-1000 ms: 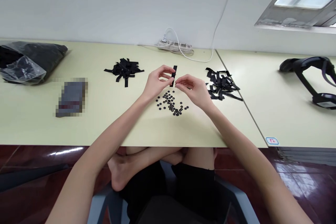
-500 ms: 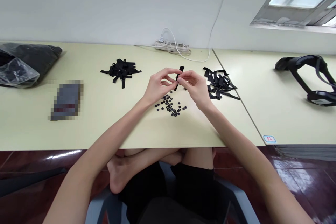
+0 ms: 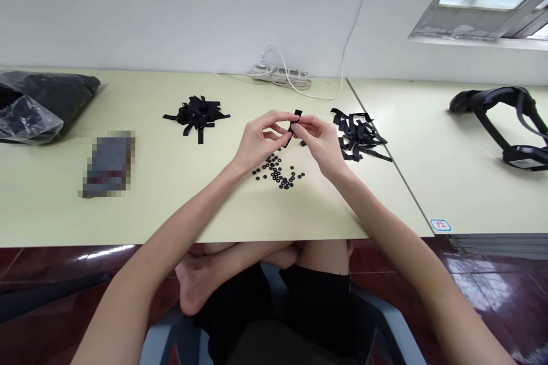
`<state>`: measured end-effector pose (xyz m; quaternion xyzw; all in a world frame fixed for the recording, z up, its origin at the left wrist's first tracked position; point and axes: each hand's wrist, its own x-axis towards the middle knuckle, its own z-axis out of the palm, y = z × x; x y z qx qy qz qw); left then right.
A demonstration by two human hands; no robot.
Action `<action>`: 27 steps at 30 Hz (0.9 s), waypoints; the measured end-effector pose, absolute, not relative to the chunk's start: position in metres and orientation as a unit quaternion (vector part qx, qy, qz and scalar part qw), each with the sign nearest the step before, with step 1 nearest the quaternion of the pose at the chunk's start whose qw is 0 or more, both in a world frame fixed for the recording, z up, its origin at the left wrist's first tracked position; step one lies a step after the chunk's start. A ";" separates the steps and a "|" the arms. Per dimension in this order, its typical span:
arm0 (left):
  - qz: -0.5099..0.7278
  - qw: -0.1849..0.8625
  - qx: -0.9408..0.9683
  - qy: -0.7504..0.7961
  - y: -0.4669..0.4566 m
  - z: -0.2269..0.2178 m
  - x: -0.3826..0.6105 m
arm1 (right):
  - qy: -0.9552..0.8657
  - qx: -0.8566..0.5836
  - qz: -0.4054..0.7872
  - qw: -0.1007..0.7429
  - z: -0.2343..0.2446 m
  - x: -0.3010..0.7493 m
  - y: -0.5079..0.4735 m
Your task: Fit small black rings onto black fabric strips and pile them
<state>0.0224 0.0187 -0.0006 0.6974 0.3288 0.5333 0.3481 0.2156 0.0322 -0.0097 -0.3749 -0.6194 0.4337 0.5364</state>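
Note:
A short strip of black webbing is pinched between both hands above the table. My left hand grips it from the left, thumb and index finger closed on its edge. From the right, my right hand has its thumb and fingers pressed on the strip's middle; any small part under the fingertips is hidden. Below the hands lie several small round black snap-like discs, some with pale centres. One heap of black strips sits to the left, and another heap of black strips lies right of my right hand.
A power strip with a white cable rests by the wall. At the far left is a plastic bag of dark material, near a blurred-out flat object. A black headset with a strap lies on the right table.
My right thumb and fingertips have shifted slightly on the strip, up and to the right. The strip is still between both hands; the heaps and discs have not moved.

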 end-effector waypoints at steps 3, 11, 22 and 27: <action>0.530 0.341 0.699 0.339 0.020 -0.001 0.022 | -0.629 -0.381 0.420 0.532 -0.009 0.217 0.033; 0.529 0.336 0.703 0.336 0.019 0.000 0.022 | -0.650 -0.382 0.425 0.501 -0.009 0.219 0.034; 0.518 0.306 0.725 0.336 0.013 0.006 0.023 | -0.663 -0.389 0.290 0.569 -0.001 0.218 0.026; 0.544 0.263 0.713 0.357 0.011 0.014 0.022 | -0.676 -0.375 0.210 0.599 0.004 0.218 0.017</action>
